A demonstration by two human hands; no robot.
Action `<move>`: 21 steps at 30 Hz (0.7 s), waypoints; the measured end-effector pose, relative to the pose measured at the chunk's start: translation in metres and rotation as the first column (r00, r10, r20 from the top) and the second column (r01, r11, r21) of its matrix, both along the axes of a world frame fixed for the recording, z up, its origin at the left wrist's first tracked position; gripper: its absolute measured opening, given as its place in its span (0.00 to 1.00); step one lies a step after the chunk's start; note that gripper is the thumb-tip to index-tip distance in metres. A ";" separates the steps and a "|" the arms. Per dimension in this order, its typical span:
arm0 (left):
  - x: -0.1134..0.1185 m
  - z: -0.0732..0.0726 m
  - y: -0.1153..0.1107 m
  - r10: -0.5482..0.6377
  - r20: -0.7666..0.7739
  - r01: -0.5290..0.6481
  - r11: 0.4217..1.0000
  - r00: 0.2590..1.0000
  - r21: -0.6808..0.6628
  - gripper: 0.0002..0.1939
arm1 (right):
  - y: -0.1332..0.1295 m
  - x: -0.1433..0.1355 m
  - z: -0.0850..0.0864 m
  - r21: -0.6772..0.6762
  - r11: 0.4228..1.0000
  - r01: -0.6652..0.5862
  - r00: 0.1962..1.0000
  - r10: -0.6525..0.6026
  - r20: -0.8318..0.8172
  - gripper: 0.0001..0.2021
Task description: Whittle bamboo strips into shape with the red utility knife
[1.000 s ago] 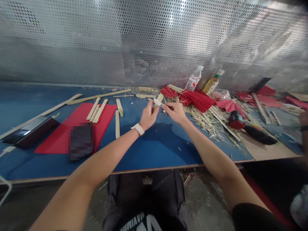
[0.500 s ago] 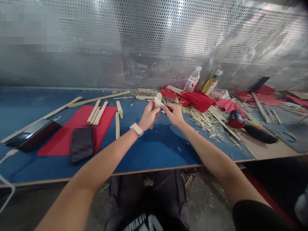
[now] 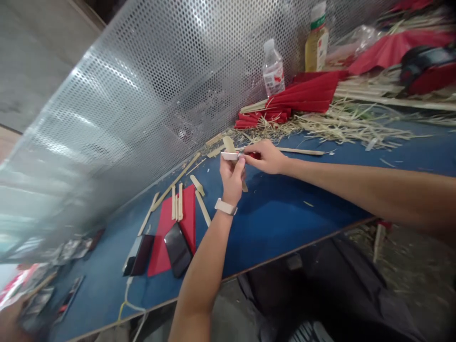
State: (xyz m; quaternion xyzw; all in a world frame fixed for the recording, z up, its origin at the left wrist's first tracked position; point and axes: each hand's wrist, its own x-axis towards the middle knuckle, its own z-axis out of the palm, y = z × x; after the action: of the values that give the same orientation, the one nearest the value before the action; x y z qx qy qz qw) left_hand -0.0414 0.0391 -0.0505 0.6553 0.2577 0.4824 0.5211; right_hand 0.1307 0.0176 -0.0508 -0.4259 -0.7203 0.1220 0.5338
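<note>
My left hand (image 3: 232, 180), with a pale watch band (image 3: 225, 206) at the wrist, is closed around a flat bamboo strip (image 3: 229, 144) held above the blue table. Its rounded upper end shows past the fingers and its lower end sticks out below the hand. My right hand (image 3: 269, 157) grips a small knife (image 3: 230, 156) by its red handle, mostly hidden in the fingers. The blade lies across the front of the strip, and my left thumb is close to its base. Loose bamboo pieces (image 3: 203, 209) lie left of my left hand.
A red sheet (image 3: 156, 259) bears bamboo slats (image 3: 180, 202) and a phone (image 3: 178, 249). Behind are red pleated material (image 3: 309, 97), bamboo shavings (image 3: 356, 126) and two bottles (image 3: 273, 71). A black-and-red tool (image 3: 427, 69) lies far right. Another person's blurred hand (image 3: 10, 323) is at lower left.
The view has turned and tilted, bringing the table's left end and another person's hand into sight. Both my hands keep their holds; the knife blade now looks nearly level across the strip.
</note>
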 end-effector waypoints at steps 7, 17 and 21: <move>-0.003 0.001 -0.006 -0.042 0.017 0.044 0.990 0.999 -0.135 0.25 | -0.004 -0.001 -0.001 -0.003 1.000 -0.008 1.000 0.008 0.009 0.29; 0.004 -0.005 0.001 -0.020 0.036 0.025 0.991 0.999 -0.130 0.20 | -0.003 0.017 0.017 -0.151 0.988 -0.022 0.990 0.042 0.132 0.27; 0.003 -0.012 0.009 -0.046 -0.001 0.046 0.997 0.999 -0.054 0.24 | -0.002 0.022 0.024 -0.181 0.983 0.037 0.978 0.001 0.209 0.26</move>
State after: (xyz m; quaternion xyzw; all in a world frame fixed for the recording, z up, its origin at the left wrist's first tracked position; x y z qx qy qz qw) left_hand -0.0384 0.0482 -0.0626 0.6473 0.2561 0.4623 0.5493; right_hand 0.1523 0.0157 -0.0271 -0.4902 -0.7539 0.1379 0.4151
